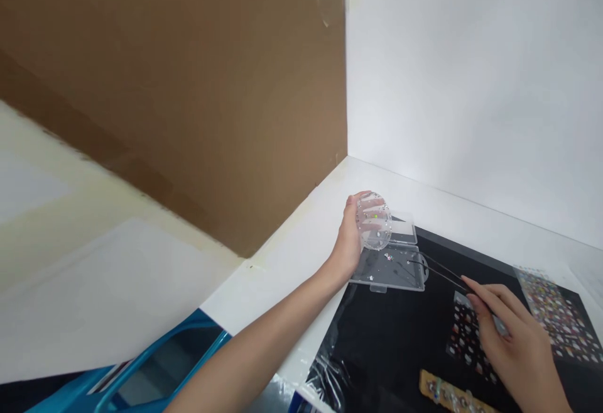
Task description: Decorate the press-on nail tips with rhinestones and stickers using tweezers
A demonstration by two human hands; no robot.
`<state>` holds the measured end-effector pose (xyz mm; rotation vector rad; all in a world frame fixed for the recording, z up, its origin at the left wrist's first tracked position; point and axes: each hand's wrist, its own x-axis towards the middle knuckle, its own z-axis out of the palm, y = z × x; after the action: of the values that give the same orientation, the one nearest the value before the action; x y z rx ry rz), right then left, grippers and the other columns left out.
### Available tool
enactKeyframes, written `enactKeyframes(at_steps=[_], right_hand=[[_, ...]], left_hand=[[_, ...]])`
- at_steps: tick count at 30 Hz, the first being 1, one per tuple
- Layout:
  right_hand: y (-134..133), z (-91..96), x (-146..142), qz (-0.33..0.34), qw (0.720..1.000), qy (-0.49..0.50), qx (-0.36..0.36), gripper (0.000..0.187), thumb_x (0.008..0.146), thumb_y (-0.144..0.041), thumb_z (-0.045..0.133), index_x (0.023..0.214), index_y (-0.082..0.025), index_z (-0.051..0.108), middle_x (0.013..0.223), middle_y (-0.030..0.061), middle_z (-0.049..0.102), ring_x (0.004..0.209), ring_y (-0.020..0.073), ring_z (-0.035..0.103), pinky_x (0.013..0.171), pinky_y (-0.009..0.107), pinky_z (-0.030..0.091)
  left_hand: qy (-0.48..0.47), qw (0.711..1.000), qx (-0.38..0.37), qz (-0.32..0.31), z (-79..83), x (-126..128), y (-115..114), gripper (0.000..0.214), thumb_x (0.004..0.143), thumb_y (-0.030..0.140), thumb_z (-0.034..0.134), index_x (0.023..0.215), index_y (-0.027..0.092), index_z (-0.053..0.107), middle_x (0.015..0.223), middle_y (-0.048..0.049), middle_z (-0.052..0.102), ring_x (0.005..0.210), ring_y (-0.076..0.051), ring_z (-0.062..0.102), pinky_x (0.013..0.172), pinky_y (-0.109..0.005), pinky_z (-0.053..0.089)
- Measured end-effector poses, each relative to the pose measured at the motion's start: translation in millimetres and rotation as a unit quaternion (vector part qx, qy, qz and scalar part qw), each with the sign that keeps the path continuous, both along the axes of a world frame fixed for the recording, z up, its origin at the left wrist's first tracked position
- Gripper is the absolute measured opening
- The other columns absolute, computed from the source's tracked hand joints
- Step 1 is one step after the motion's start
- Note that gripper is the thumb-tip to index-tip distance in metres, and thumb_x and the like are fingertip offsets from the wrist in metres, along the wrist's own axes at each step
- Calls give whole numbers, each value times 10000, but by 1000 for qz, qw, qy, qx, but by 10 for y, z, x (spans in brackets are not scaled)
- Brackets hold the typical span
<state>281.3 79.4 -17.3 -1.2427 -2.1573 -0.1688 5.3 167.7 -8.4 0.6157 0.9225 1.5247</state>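
Note:
My left hand point(347, 240) grips a round clear plastic disc point(375, 237) by its edge, tilted up; fingers show through it, along with small specks and a yellow-green dot. Below the disc, an open clear plastic case point(389, 278) lies on a black mat point(391, 337), with a few tiny stickers or bits inside. My right hand point(513, 331) pinches a pair of thin metal tweezers point(445, 271). Their prongs are apart, with the tips over the case's right part. Whether anything is at the tips I cannot tell.
Two clear sticker sheets point(558, 319) point(464, 331) lie by my right hand. A tan strip point(455, 394) with shiny bits sits at the front. Brown board point(188, 86) and a white wall point(471, 73) stand behind. Something blue point(151, 375) is lower left.

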Motion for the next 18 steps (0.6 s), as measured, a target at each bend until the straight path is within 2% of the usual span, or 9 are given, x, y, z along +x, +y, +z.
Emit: enactKeyframes(at_steps=[3, 6, 9, 13, 18], right_hand=[[2, -30, 53, 36, 999, -26, -2, 355, 1057, -228, 567, 1385, -263, 695, 1000, 19, 764, 757, 110, 711, 635, 191, 533], [-3, -51, 83, 35, 998, -51, 23, 467, 1053, -192, 558, 1510, -269, 618, 1066, 36, 768, 812, 133, 717, 708, 234, 537], [-12, -63, 86, 39, 996, -73, 23, 511, 1068, -196, 541, 1570, -287, 559, 1079, 33, 761, 766, 138, 682, 709, 265, 520], [-23, -78, 69, 19, 996, -68, 45, 613, 1046, -125, 578, 1630, -293, 493, 1108, 56, 742, 852, 162, 690, 802, 292, 509], [-17, -51, 58, 63, 993, -90, 41, 652, 1038, -95, 572, 1653, -278, 460, 1098, 56, 736, 751, 141, 625, 745, 289, 485]], left_hand=[[4, 1000, 0, -2, -9, 24, 0, 528, 1008, 690, 488, 1159, 206, 633, 1162, -144, 752, 1002, -282, 693, 824, -388, 539], [9, 1000, 4, -4, -10, 44, -3, 528, 1006, 685, 490, 1171, 203, 629, 1162, -142, 750, 1005, -278, 692, 826, -388, 547], [15, 1000, 7, -2, -22, 60, -3, 561, 974, 718, 522, 1174, 204, 626, 1160, -140, 747, 1013, -285, 692, 836, -401, 557], [31, 999, 13, -6, -66, 69, -10, 621, 947, 771, 534, 1189, 205, 621, 1180, -148, 739, 1030, -298, 692, 852, -423, 560], [60, 997, 36, -28, -127, 71, -40, 614, 995, 777, 471, 1237, 229, 608, 1229, -133, 719, 1083, -293, 688, 901, -442, 559]])
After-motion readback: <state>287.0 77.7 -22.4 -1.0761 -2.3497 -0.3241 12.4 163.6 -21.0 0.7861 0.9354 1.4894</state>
